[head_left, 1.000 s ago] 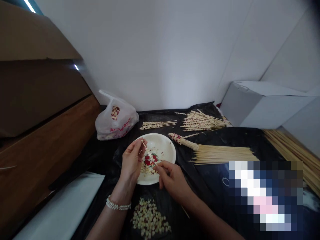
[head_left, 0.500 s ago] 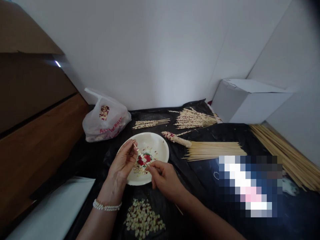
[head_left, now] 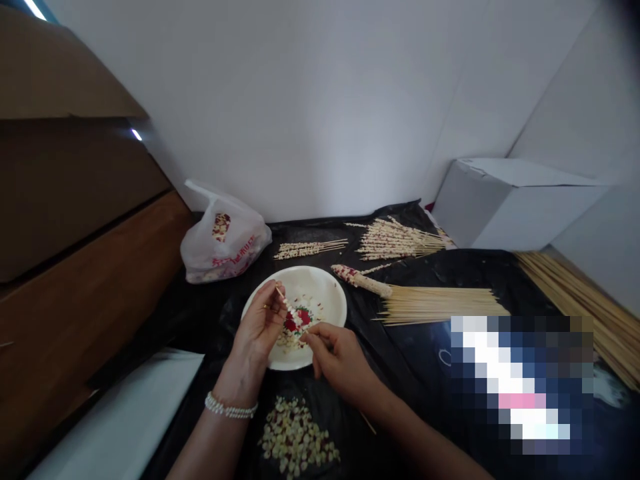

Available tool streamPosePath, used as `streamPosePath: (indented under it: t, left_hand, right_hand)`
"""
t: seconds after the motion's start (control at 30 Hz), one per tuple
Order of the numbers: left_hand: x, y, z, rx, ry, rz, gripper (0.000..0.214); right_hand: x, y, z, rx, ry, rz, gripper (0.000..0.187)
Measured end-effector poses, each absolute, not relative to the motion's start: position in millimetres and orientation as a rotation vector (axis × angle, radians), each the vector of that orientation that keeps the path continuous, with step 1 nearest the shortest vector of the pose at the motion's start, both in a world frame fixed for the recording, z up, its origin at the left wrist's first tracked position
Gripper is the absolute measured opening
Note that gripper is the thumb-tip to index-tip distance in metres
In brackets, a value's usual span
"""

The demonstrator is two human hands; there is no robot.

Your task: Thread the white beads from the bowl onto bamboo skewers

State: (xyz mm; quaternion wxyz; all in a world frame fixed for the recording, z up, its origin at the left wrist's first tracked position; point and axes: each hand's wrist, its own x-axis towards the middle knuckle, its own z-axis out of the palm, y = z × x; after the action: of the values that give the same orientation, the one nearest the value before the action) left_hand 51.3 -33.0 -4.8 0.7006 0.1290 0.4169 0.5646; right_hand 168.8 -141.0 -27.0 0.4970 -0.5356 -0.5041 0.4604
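A thin wooden skewer (head_left: 369,423) threaded with pale corn kernels (head_left: 290,309) slants between my two hands over the white bowl (head_left: 331,293). My left hand (head_left: 263,320), wearing a beaded bracelet at the wrist, has its fingers closed around the skewer's upper end. Lower down, my right hand (head_left: 333,350) pinches the skewer between thumb and fingers, and the stick's far end shows below my right forearm. Loose kernels and a red flower pattern are visible in the bowl. Whether a loose kernel sits in my left fingertips is too small to tell.
Loose kernels (head_left: 299,440) lie on the black sheet before the bowl. Behind are a plastic bag (head_left: 225,240), kernel-covered skewers (head_left: 390,240), a smaller bunch (head_left: 305,250) and a partly stripped corn cob (head_left: 363,280). Bare skewers (head_left: 445,303) and a white box (head_left: 520,200) stand right.
The whole view has shifted, so everything sits slightly farther right. Both hands keep nearly the same pose on the skewer over the bowl.
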Motion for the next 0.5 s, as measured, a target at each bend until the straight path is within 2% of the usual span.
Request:
streamPosePath:
  t: [0.5]
  left_hand:
    - [55.1, -39.3, -15.7, 0.355, 0.862, 1.342, 0.010]
  right_hand:
    - [165.9, -142.6, -29.8, -1.293, -1.241, 1.128, 0.026]
